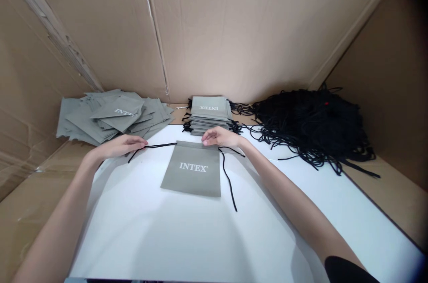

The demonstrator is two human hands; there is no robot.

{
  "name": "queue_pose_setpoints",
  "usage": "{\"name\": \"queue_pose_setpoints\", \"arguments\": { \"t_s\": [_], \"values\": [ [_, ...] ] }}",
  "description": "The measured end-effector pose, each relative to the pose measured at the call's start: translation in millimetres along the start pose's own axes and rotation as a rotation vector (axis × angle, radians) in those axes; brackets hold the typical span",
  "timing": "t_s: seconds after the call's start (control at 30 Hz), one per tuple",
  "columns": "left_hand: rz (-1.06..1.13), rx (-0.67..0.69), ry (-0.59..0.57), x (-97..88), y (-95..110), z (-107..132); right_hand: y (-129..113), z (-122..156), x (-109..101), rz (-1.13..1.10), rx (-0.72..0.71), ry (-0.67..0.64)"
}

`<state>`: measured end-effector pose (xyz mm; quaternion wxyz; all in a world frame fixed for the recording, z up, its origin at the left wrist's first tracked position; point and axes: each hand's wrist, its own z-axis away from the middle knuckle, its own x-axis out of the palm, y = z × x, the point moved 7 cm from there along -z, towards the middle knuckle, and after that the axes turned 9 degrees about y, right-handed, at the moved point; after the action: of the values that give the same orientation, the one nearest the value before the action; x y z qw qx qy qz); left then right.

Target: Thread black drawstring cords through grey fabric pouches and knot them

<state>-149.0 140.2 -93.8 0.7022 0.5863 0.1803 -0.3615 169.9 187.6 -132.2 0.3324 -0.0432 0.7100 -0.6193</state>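
Note:
A grey drawstring pouch marked INTEX lies flat on the white table, its top edge facing away from me. Black cord comes out of its top left corner, and my left hand pinches that cord a short way from the pouch. At the top right corner two loose ends of black cord trail out, one reaching down the table and one to the right. My right hand is at the pouch's top hem, thumb and fingers closed on the fabric edge.
Behind the pouch stands a neat stack of corded grey pouches. A loose pile of grey pouches lies at the back left, and a large tangle of black cords at the back right. Cardboard walls surround the white table.

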Motion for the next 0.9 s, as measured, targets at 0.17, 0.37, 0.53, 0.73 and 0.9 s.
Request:
{"name": "queue_pose_setpoints", "arguments": {
  "t_s": [0.17, 0.37, 0.53, 0.73, 0.9],
  "values": [
    [-0.107, 0.199, 0.221, -3.7, 52.5, 11.6, -34.9, 48.1, -35.1, 0.206, -0.059, 0.170],
    [-0.172, 0.664, 0.057, 79.4, 142.7, 29.8, -15.8, 122.5, -65.6, 0.544, -0.028, 0.331],
    [-0.396, 0.870, 0.023, 142.5, 179.6, 12.9, 5.1, 141.1, -57.6, 0.713, -0.061, 0.382],
    [-0.325, 0.872, 0.121, 171.5, 180.4, -32.4, 8.4, 133.9, -35.7, 0.808, -0.124, 0.382],
    [-0.280, 0.938, 0.086, 192.4, 189.8, -24.8, 13.5, 131.3, -36.3, 0.844, -0.127, 0.417]
  ]
}}
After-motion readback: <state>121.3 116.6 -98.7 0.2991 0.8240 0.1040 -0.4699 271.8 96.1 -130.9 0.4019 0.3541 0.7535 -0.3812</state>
